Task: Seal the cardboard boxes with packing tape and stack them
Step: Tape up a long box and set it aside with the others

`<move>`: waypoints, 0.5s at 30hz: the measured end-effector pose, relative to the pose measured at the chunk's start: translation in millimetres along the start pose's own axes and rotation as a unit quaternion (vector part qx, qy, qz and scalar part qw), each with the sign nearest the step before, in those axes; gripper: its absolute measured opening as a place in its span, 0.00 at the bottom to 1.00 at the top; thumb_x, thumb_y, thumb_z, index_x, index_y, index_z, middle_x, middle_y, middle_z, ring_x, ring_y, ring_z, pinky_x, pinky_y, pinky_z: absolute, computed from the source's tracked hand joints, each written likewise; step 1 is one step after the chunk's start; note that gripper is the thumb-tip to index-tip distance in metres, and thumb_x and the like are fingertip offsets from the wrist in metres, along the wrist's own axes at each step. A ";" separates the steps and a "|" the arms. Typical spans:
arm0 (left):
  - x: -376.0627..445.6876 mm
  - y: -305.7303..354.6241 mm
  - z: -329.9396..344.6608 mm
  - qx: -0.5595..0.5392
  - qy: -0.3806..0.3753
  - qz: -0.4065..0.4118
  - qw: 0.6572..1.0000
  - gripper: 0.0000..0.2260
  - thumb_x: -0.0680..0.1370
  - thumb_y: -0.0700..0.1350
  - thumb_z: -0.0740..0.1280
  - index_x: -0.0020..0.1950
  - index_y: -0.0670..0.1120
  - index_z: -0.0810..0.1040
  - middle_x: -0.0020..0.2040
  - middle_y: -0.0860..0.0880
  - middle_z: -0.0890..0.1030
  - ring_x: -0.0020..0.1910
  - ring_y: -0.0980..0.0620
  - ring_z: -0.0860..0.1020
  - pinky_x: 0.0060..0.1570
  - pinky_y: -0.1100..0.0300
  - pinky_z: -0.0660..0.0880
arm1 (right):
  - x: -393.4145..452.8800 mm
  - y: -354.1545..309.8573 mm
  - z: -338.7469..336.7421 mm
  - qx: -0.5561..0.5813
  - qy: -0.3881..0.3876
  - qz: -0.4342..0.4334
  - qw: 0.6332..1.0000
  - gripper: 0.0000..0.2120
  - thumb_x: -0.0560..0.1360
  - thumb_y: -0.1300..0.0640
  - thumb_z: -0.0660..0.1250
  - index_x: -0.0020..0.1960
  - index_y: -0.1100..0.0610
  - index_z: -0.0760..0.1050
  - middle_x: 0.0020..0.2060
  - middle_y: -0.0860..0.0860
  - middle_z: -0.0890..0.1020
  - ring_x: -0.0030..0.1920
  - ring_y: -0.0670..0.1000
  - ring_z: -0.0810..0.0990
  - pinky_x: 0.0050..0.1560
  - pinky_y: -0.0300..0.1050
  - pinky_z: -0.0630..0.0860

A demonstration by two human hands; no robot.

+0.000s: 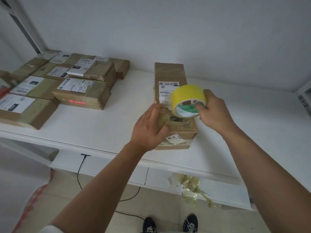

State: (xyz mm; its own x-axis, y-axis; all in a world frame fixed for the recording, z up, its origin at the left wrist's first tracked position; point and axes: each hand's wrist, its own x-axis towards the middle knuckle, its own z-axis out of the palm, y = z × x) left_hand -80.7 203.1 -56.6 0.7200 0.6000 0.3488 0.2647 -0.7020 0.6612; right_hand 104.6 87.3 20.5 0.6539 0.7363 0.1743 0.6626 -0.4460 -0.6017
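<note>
A long cardboard box (170, 74) with a white shipping label lies on the white table (104, 125), its near end towards me. My right hand (213, 111) grips a roll of yellow packing tape (186, 96) just above the box, thumb inside the core. My left hand (149, 126) sits at the box's near left corner, its fingers holding a translucent piece of tape pulled from the roll. Several taped and labelled cardboard boxes (80, 93) lie side by side at the table's left.
Crumpled used tape (191, 187) hangs from the table's front edge. A black cable (79, 172) runs down to the tiled floor. My shoes (170, 224) show below. White walls enclose the table at the back and right.
</note>
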 end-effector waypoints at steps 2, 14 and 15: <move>-0.3 -0.8 -1.3 0.007 0.006 0.003 1.000 0.27 0.76 0.55 0.60 0.74 0.48 0.66 0.75 0.51 0.70 0.75 0.52 0.66 0.65 0.46 0.73 | 2.3 9.4 -17.3 -0.038 0.058 0.010 0.998 0.16 0.75 0.60 0.61 0.62 0.56 0.73 0.51 0.61 0.82 0.49 0.64 0.80 0.48 0.53 0.76; 3.5 -1.6 -5.9 0.150 -0.023 0.140 0.978 0.17 0.81 0.49 0.56 0.64 0.43 0.76 0.75 0.46 0.70 0.75 0.44 0.67 0.68 0.45 0.68 | -6.9 45.7 -16.0 0.027 0.070 0.029 0.997 0.18 0.76 0.66 0.60 0.65 0.57 0.72 0.57 0.56 0.80 0.55 0.60 0.77 0.48 0.45 0.69; 3.6 0.1 -7.1 0.162 -0.014 0.155 0.974 0.16 0.81 0.48 0.57 0.63 0.43 0.77 0.74 0.45 0.72 0.73 0.44 0.69 0.68 0.45 0.69 | -6.5 44.2 -16.8 0.016 0.070 0.028 0.997 0.18 0.76 0.66 0.59 0.64 0.57 0.73 0.57 0.56 0.80 0.55 0.60 0.76 0.48 0.46 0.69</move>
State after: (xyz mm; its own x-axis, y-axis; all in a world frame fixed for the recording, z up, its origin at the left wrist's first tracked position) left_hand -82.6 207.9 -50.6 0.8140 0.3322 0.4764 0.2171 -0.9349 0.2808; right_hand 135.7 54.2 5.9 0.7353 0.6314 0.2465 0.6138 -0.4659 -0.6374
